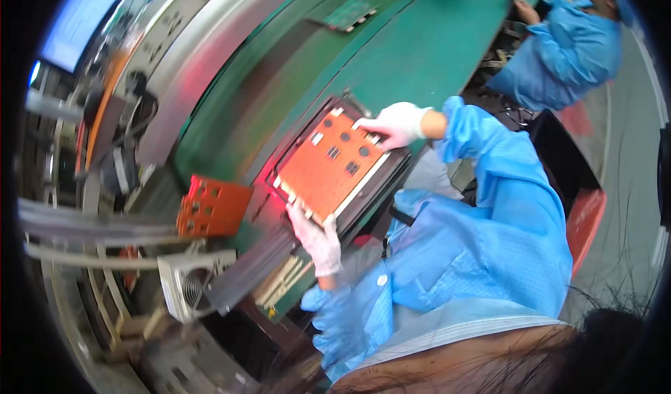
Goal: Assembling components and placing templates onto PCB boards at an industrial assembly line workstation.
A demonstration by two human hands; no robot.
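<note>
An orange circuit board (pixel 334 160) with dark round and square parts lies tilted in view over a dark frame (pixel 398 167). My left hand (pixel 318 244), in a white glove, grips the board's near left corner, with fingers and thumb at its edge. At the far right corner my right hand (pixel 400 124), gloved too, closes on the board's edge, the fingers partly hidden. Red light falls on the board's left side.
More orange boards (pixel 213 206) stand to the left, above a white box with a fan (pixel 196 285). A green conveyor belt (pixel 412 44) runs past, carrying a green board (pixel 349 15). Another person in a blue smock (pixel 570 51) works at the upper right. A black bin (pixel 559 160) stands right.
</note>
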